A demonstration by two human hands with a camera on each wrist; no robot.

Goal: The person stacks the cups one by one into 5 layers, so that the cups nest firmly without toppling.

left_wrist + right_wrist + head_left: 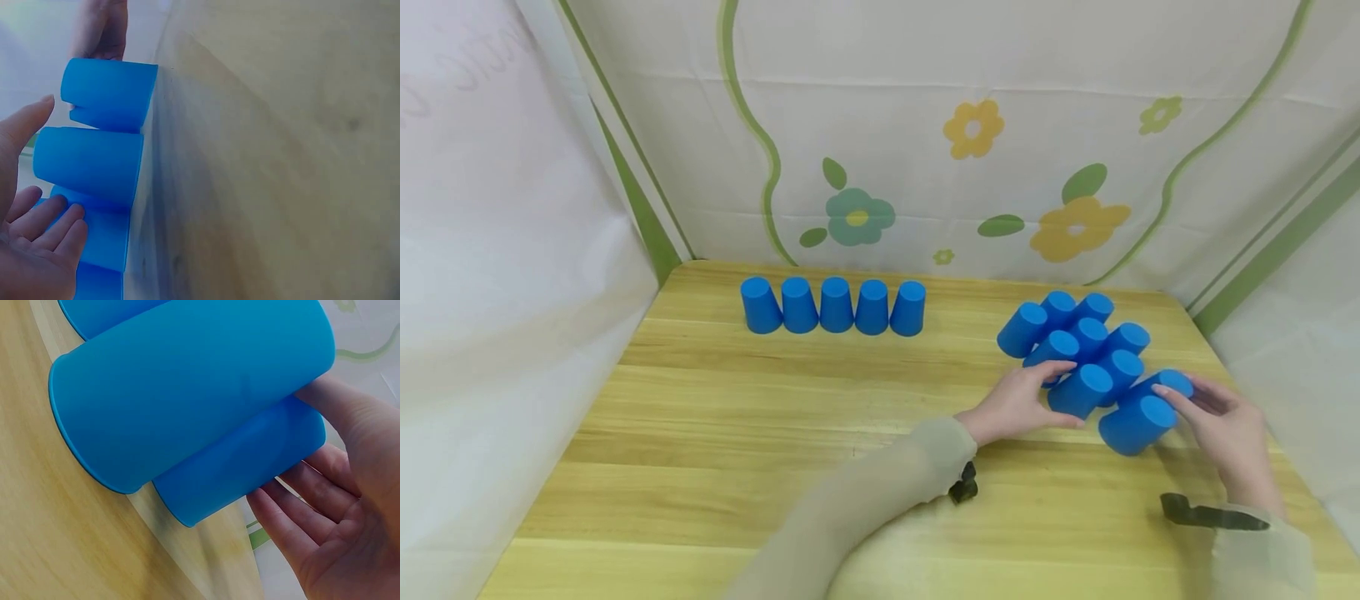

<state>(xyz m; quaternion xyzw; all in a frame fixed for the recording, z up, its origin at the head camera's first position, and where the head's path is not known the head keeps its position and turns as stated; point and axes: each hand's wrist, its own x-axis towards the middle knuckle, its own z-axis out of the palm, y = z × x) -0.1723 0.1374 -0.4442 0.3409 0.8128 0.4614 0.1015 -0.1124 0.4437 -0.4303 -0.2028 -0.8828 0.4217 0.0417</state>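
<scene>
Several upside-down blue cups (1078, 392) stand in a cluster on the right side of the table. My left hand (1018, 404) is spread beside the near-left cup of the cluster, thumb and fingers apart. In the left wrist view, the thumb is clear of the cup (90, 162), and the fingertips are close to the cups below it. At the cluster's right end, my right hand (1232, 425) holds a cup (1172, 383) between thumb and fingers. Another cup (1137, 427) stands just in front of it and partly hides it, also in the right wrist view.
A straight row of several upside-down blue cups (836, 306) stands near the back left of the wooden table (715, 433). White curtains with printed flowers (973, 129) hang behind the table and along its sides. Each wrist wears a black strap (1213, 515).
</scene>
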